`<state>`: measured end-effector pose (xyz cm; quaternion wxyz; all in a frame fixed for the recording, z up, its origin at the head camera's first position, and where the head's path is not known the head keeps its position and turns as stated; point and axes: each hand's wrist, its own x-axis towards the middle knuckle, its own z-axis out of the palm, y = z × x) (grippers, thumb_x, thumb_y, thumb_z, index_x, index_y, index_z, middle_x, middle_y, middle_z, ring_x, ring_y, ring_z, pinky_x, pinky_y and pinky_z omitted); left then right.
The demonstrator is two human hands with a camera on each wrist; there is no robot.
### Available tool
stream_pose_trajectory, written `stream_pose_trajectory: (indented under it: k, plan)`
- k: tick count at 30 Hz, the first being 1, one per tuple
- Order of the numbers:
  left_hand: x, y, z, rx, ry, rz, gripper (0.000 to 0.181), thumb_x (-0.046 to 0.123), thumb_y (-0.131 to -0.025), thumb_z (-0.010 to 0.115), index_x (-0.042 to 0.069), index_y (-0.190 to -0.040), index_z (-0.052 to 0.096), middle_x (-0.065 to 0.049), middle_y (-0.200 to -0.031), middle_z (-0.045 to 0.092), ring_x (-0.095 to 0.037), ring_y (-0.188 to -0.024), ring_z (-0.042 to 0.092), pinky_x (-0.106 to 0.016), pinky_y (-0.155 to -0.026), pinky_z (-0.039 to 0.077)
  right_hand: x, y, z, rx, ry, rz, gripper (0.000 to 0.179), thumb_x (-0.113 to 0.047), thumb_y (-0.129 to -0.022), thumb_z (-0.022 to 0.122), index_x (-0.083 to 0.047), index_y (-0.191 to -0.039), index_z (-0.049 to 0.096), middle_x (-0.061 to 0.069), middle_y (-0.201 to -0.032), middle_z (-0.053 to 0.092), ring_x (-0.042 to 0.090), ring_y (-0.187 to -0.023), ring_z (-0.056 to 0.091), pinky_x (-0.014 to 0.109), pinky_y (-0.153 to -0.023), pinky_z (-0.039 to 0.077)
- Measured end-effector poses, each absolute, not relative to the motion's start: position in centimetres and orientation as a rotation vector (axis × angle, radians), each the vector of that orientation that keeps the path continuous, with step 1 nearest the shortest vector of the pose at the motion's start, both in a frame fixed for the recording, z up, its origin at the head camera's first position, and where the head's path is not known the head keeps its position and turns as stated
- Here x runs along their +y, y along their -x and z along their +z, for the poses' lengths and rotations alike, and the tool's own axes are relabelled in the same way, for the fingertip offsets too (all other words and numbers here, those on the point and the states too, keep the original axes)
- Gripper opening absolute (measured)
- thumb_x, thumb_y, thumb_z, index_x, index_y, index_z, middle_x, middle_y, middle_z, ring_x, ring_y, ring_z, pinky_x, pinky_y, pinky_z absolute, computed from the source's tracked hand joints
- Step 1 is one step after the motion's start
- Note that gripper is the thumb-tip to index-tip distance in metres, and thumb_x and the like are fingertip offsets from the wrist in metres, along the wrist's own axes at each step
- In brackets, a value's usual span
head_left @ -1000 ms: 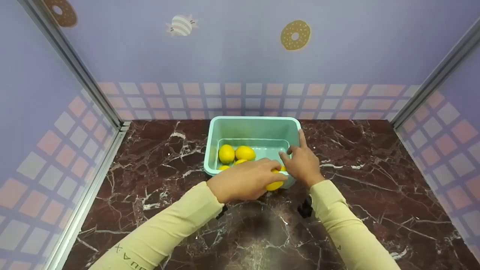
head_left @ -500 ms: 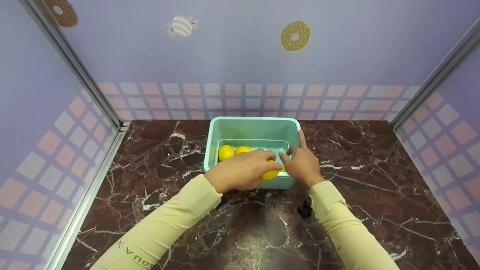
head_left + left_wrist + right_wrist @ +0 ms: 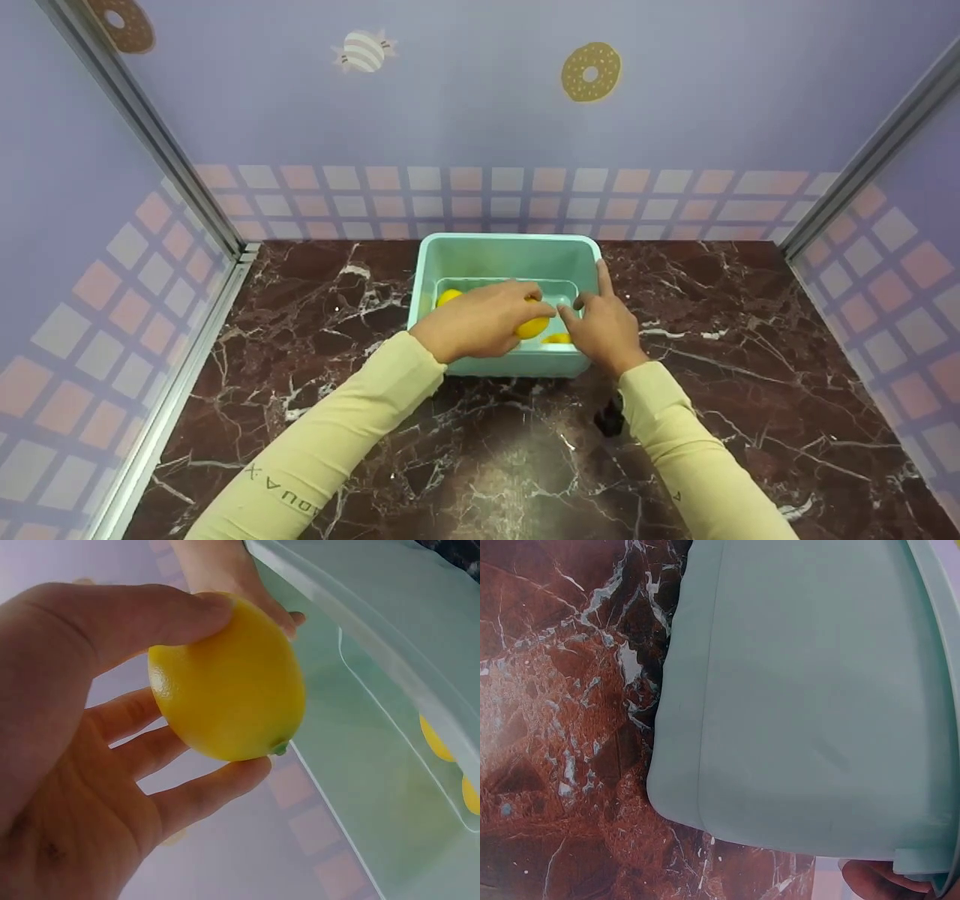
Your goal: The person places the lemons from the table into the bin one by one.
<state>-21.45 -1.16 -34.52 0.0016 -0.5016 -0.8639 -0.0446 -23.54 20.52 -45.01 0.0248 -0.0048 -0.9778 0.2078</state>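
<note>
My left hand [image 3: 480, 319] holds a yellow lemon [image 3: 229, 686] over the pale green plastic bin [image 3: 510, 366]. The thumb presses one side and the fingertips support the other, with the green stem end exposed. At the bin's right front corner, my right hand [image 3: 606, 330] grips the rim, its index finger lying along the right edge. A fingertip [image 3: 877, 881] shows beneath the rim in the right wrist view. Inside the bin, one lemon [image 3: 448, 296] lies at the left and another [image 3: 557, 339] by the front wall. The left hand hides the bin's middle.
The bin stands on a dark red marbled tabletop [image 3: 735, 420], near the purple back wall [image 3: 480, 112]. Side walls with metal corner strips [image 3: 191, 169] enclose the table left and right. A small black object [image 3: 611, 418] shows below the right wrist.
My left hand has carried the lemon from the bin's front edge up and inward over the bin, covering more of the lemons inside. The right hand and the bin have stayed put.
</note>
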Motion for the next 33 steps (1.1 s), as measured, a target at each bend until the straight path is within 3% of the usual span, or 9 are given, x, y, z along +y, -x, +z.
stream_pose_trajectory:
  k: [7,26,33]
  plan:
    - [-1.1,22.3,-34.5,-2.770,1.542,-0.201,0.046,0.006,-0.085,0.066,0.019,-0.128,0.060,-0.007,-0.115,0.059,-0.021,-0.098,0.057,-0.034,-0.087,0.052,20.4,23.4,-45.0,-3.022,0.012,0.632,0.047,-0.045,-0.094,0.053,-0.003,-0.107,0.069,0.012,-0.163,0.008,0.039,-0.104,0.063,0.056,-0.081,0.051]
    - [0.1,24.2,-34.2,-2.887,1.464,-0.201,0.045,0.011,-0.090,0.063,0.018,-0.133,0.056,-0.005,-0.120,0.057,-0.021,-0.105,0.055,-0.034,-0.094,0.048,20.5,23.5,-45.0,-3.023,0.001,0.662,0.048,-0.046,-0.094,0.053,-0.002,-0.107,0.069,0.011,-0.164,0.006,0.035,-0.095,0.064,0.052,-0.076,0.051]
    - [0.7,24.8,-34.2,-2.940,1.439,-0.223,0.044,0.010,-0.089,0.063,0.019,-0.132,0.056,-0.005,-0.117,0.056,-0.021,-0.099,0.053,-0.035,-0.089,0.049,20.5,23.6,-45.0,-3.035,0.005,0.650,0.048,-0.046,-0.094,0.053,-0.002,-0.108,0.068,0.011,-0.164,0.005,0.037,-0.099,0.064,0.054,-0.077,0.051]
